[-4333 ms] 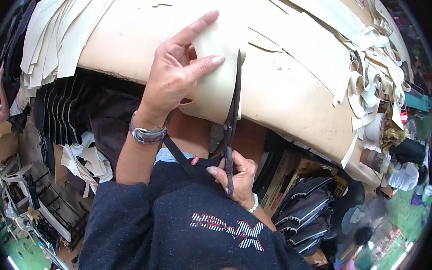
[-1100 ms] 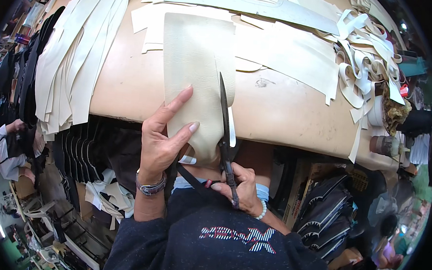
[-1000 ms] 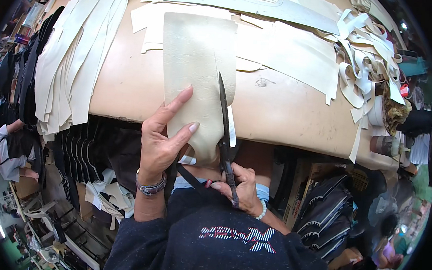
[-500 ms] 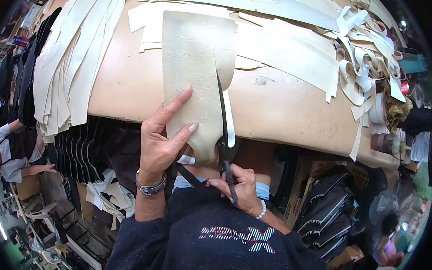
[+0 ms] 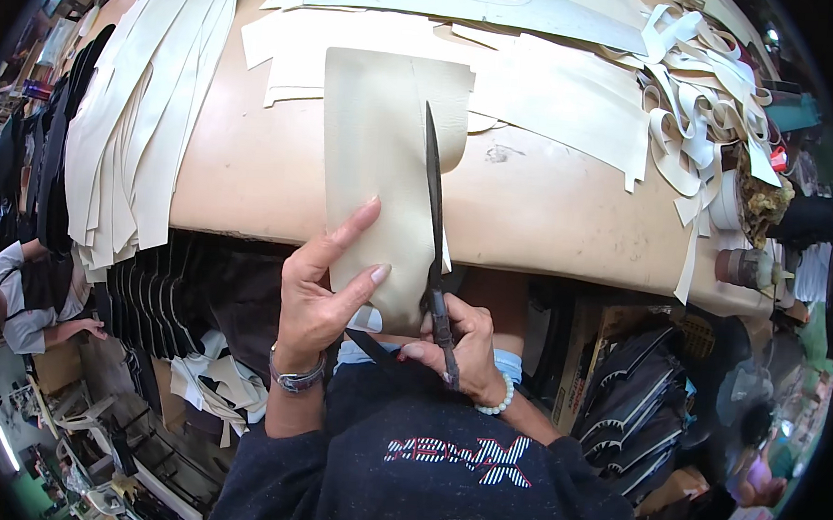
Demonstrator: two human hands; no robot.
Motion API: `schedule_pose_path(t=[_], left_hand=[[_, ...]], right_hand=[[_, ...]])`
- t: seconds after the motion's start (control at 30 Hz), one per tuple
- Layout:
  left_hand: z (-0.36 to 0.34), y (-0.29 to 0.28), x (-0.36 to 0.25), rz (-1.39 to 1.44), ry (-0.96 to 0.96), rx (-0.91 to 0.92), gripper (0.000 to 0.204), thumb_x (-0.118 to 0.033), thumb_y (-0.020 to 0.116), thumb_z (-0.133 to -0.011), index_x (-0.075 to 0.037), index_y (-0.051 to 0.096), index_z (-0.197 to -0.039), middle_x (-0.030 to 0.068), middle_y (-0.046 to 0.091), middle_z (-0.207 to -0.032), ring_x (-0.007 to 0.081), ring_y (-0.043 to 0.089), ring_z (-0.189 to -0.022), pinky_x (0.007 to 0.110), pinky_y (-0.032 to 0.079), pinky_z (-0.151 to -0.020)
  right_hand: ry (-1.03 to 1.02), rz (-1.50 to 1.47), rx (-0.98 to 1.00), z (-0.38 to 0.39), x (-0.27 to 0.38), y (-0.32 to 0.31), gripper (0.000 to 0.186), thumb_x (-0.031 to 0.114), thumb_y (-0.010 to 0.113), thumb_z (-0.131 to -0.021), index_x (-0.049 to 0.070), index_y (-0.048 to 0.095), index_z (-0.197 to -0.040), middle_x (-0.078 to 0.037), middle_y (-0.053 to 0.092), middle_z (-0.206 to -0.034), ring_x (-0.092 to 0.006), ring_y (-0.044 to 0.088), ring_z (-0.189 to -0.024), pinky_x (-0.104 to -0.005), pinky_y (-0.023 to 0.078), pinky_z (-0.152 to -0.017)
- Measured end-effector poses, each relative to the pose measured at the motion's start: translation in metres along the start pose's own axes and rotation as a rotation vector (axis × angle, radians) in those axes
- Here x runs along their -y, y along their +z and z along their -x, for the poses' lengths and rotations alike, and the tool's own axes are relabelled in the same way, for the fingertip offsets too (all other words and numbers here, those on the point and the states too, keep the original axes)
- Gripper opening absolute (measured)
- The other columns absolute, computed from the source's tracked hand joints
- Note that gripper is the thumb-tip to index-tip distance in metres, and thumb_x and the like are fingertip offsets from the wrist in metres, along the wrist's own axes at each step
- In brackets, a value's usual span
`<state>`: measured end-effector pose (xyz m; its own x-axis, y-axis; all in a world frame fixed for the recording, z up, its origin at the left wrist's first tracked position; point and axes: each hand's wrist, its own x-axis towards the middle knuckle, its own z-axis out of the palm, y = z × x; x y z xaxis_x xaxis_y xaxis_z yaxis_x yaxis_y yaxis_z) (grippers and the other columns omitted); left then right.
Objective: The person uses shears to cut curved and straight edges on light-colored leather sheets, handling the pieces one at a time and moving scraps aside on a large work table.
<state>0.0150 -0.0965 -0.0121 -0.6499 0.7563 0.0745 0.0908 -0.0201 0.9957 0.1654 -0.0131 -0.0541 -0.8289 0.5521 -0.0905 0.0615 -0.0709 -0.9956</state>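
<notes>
My left hand (image 5: 319, 297) grips a cream leather-like piece (image 5: 374, 172) near its lower end, thumb and index finger lying on its face and the other fingers behind. The piece is held up over the table's front edge, its far end above the tabletop. In my right hand (image 5: 468, 349) are large dark scissors (image 5: 435, 233), fingers wrapped around the handles close to my body. Their long blade points away from me along the right part of the piece. A faint line shows on the piece beyond the blade tip. The lower blade is mostly hidden.
Long cream strips (image 5: 151, 82) hang over the table (image 5: 250, 174) at the left. Flat cream sheets (image 5: 559, 107) and a grey template (image 5: 489, 12) lie farther back. Curled offcuts (image 5: 683, 114) heap at the right, near a brown jar (image 5: 745, 268). A person (image 5: 28, 298) is at far left.
The leather-like piece has come slightly nearer and to the right, together with my left hand. The blade tip reaches farther up the piece, and the scissors look more closed.
</notes>
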Motion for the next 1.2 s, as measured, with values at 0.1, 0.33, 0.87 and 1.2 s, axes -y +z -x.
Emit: schedule_pose_path(t=[0.1,0.33,0.87,1.2], left_hand=[[0.003,0.000,0.001,-0.024,-0.008,-0.003,0.052,0.006,0.060,-0.069,-0.002,0.050,-0.119,0.0125,0.056,-0.109,0.0150,0.053,-0.099,0.025,0.040,-0.085],[0.005,-0.001,0.004,-0.021,-0.025,-0.013,0.052,0.007,0.060,-0.069,-0.002,0.050,-0.119,0.0129,0.057,-0.107,0.0143,0.053,-0.097,0.025,0.041,-0.084],[0.006,0.000,0.007,0.005,-0.079,-0.001,0.054,0.009,0.060,-0.068,0.000,0.048,-0.120,0.0122,0.054,-0.112,0.0154,0.052,-0.102,0.026,0.040,-0.086],[-0.055,-0.006,-0.029,0.098,0.023,0.026,0.055,0.008,0.058,-0.071,0.003,0.042,-0.124,0.0141,0.051,-0.117,0.0167,0.049,-0.106,0.027,0.039,-0.090]], right_hand=[[-0.029,0.025,0.001,-0.004,0.002,-0.001,0.041,0.031,0.078,-0.063,0.001,0.050,-0.064,-0.002,0.045,-0.048,-0.0059,0.043,-0.045,-0.0220,0.035,-0.042],[-0.010,0.068,-0.011,-0.002,-0.003,0.003,0.038,0.028,0.076,-0.066,0.001,0.050,-0.064,-0.002,0.044,-0.046,-0.0058,0.040,-0.044,-0.0233,0.034,-0.041],[0.058,-0.048,-0.068,0.001,-0.010,0.008,0.034,0.023,0.074,-0.069,0.001,0.050,-0.059,-0.002,0.047,-0.043,-0.0036,0.043,-0.041,-0.0224,0.032,-0.036],[0.052,-0.019,-0.028,0.007,-0.019,0.008,0.036,0.025,0.075,-0.068,0.001,0.049,-0.059,-0.002,0.040,-0.043,-0.0062,0.035,-0.042,-0.0249,0.030,-0.038]])
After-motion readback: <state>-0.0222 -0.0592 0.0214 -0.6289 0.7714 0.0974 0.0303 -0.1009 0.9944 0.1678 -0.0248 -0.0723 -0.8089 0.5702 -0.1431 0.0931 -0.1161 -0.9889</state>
